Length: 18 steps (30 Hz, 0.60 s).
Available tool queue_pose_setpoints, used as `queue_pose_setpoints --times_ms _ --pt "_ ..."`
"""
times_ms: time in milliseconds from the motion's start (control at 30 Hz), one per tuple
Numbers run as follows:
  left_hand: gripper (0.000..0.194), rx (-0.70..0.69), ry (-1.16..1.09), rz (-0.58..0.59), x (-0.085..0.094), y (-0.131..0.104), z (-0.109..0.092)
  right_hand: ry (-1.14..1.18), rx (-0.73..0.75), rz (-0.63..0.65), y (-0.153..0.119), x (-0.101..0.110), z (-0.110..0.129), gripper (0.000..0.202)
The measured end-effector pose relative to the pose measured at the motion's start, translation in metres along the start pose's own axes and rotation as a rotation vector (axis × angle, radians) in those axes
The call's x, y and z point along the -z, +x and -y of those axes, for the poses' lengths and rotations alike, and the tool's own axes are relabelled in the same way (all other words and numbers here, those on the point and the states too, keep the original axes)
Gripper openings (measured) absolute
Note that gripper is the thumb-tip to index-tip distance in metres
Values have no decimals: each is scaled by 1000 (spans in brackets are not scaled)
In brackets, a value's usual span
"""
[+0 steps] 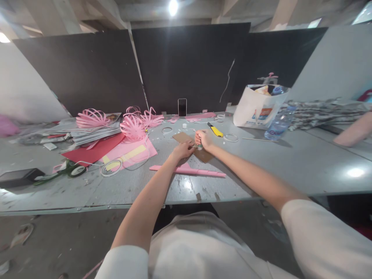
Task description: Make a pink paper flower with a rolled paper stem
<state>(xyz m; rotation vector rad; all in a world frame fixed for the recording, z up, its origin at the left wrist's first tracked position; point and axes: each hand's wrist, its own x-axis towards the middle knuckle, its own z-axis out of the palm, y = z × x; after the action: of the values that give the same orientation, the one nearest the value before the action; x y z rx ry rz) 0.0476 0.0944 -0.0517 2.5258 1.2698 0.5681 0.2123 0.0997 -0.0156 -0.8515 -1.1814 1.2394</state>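
Observation:
A piece of brown cardboard (182, 137) lies flat on the grey table, partly hidden by my hands. My left hand (183, 150) rests on it, fingers stretched toward the middle of the sheet. Just right of those fingertips, my right hand (203, 139) is closed in a fist around a small upright cylinder (199, 147); only its lower end shows, standing against the cardboard, and its kind is unclear. A folded pink paper strip (200, 172) lies on the near side, passing under my left forearm. Beyond my right hand is a yellow utility knife (216, 131).
Pink paper-strip lanterns (133, 126), red paper (94, 150) and newspapers fill the left, with green-handled scissors (62, 170) nearby. A phone (182, 107) stands against the black partition. At right are a white bag (251, 106), a water bottle (279, 126) and a thin stick (259, 140).

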Motion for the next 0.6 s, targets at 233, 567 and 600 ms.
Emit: queue_pose_setpoints --times_ms 233,567,600 --pt "44 -3 -12 2 0 0 1 88 -39 -43 7 -1 -1 44" --pt "44 28 -30 -7 -1 1 0 402 -128 -145 -1 37 56 39" --pt "43 26 -36 -22 -1 0 -1 455 -159 -148 -4 42 62 36"
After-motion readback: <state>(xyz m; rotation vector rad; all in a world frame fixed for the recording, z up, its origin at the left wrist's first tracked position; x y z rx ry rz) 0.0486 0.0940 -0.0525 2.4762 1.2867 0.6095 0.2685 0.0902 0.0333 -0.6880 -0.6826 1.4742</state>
